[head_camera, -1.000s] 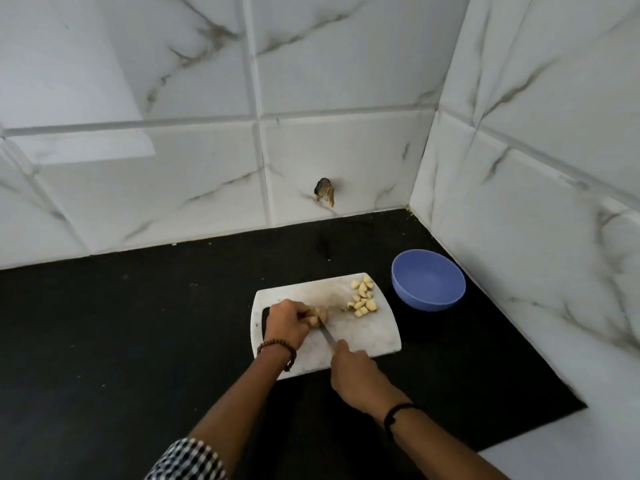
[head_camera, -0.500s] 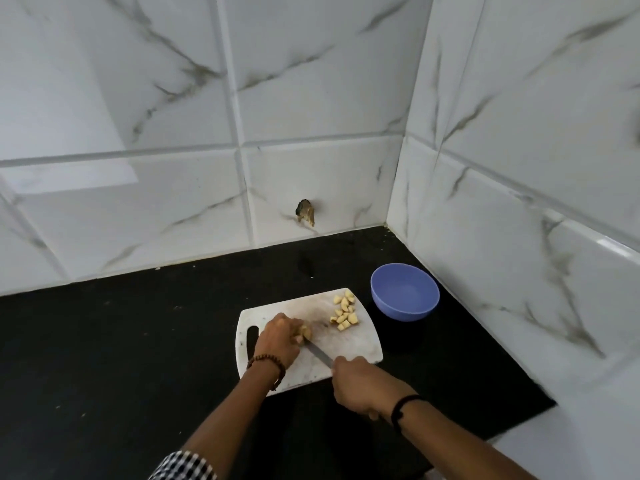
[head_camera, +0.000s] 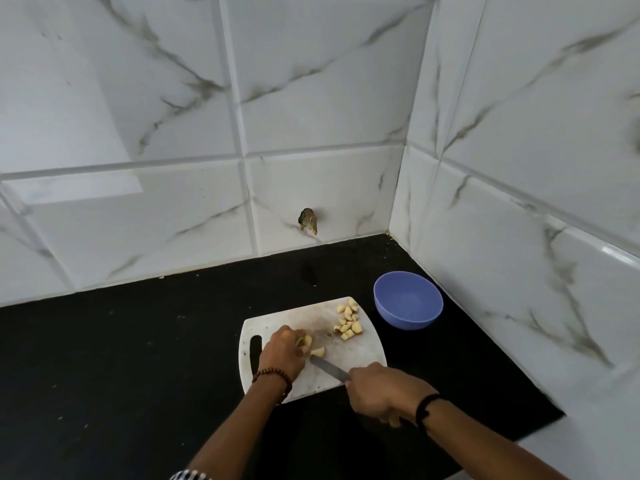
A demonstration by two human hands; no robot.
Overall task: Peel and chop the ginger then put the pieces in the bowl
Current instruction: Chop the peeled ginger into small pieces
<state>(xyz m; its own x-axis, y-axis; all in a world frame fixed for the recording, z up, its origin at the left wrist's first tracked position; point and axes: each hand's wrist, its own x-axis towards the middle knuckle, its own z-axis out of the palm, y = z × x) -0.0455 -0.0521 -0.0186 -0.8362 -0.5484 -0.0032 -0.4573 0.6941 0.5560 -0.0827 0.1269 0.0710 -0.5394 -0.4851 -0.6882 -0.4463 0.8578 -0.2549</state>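
Chopping stage: well under way, by my reading; every bit of ginger in view shows pale yellow flesh and no skin that I can make out, so peeling looks finished.
Ginger stub: a small uncut stub (head_camera: 305,340) sits on the near left part of the cutting board (head_camera: 349,356), partly hidden under fingertips.
Left grip: the left grip (head_camera: 282,353) has its fingers curled down over the ginger stub, pinning it to the board.
Fresh chunk: one fresh chunk (head_camera: 318,351) lies just beside the stub, at the tip of the blade.
Right grip: the right grip (head_camera: 384,389) is closed round the handle of the knife (head_camera: 329,368). The handle is hidden inside it, and the blade points up and left toward the stub, low over the board.
Chopped pile: a loose chopped pile (head_camera: 348,322) lies at the board's far right corner, apart from the stub.
Bowl: the blue bowl (head_camera: 405,322) stands on the black table (head_camera: 138,358) just beside that corner, with nothing visible inside.
Done: peeling, apparently, and most of the cutting.
Left: a few more cuts through the stub, then moving every piece into the bowl, which has not yet begun.
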